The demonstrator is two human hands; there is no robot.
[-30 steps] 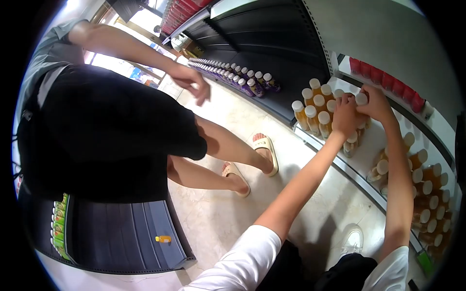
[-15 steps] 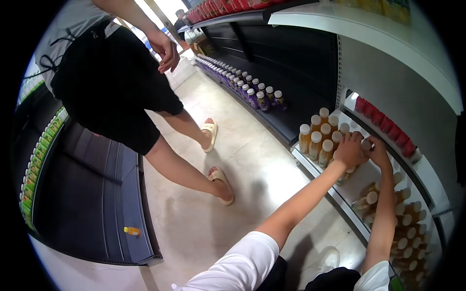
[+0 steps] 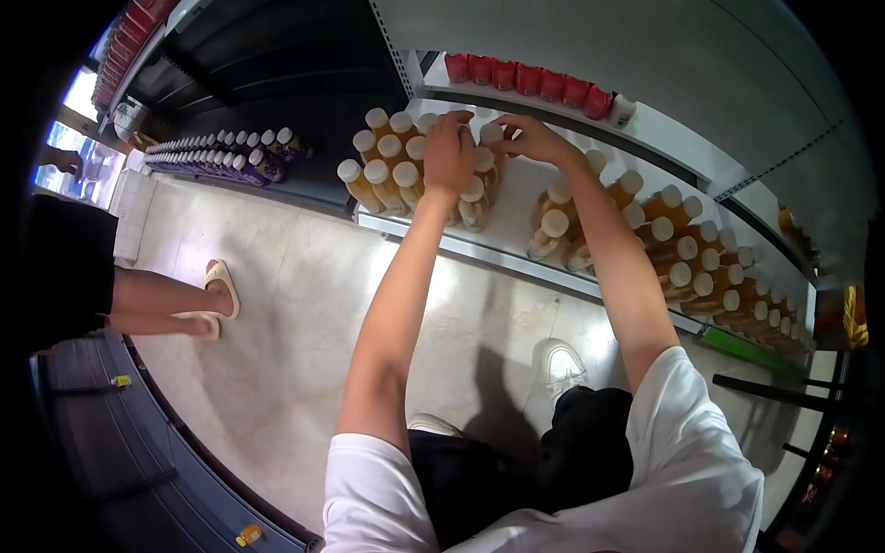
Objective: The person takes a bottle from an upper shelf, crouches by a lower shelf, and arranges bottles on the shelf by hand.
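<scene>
My left hand reaches into a block of orange juice bottles with white caps, standing upright on the low white shelf. Its fingers curl round the top of a bottle, which they largely hide. Just to the right, my right hand pinches the white cap of another juice bottle at the edge of this block. A bottle stands in front, below my hands. Past my right forearm, more juice bottles form a second group.
Red cans line the back ledge. Purple bottles stand on the dark shelf to the left. Another person stands at far left. An orange bottle lies on the dark shelf at lower left. My shoe rests on the floor.
My view has swung to the right, so the shelf and both hands now appear nearer the middle and the other person farther left. My hands remain at the same bottles.
</scene>
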